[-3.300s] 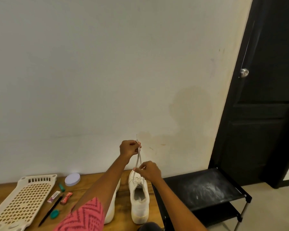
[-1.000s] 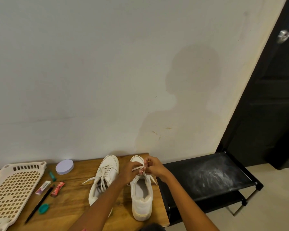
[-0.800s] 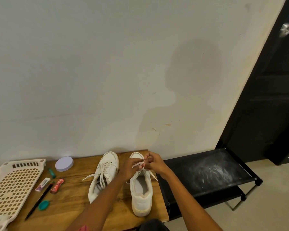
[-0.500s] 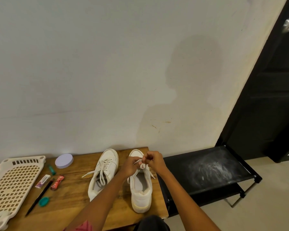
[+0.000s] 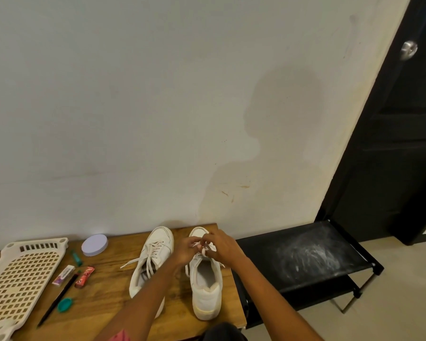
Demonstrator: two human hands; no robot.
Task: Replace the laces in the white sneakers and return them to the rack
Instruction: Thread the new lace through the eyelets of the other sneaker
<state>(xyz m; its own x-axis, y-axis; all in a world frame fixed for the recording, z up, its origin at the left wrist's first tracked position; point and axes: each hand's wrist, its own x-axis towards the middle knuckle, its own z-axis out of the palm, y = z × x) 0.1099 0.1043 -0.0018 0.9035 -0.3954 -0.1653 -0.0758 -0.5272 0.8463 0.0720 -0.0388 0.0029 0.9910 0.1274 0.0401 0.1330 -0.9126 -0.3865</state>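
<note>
**Tying off the lace on the right-hand sneaker**

The lace is pinched by both hands over the tongue of the sneaker nearest the rack, on the table. The left hand and right hand are held together, fingers curled on the lace. The knot is best drawn snug with equal pull on both ends, kept low against the eyelets. The second sneaker, already laced, lies farther from the rack, ends loose. Both are then to be lifted onto the rack
</note>
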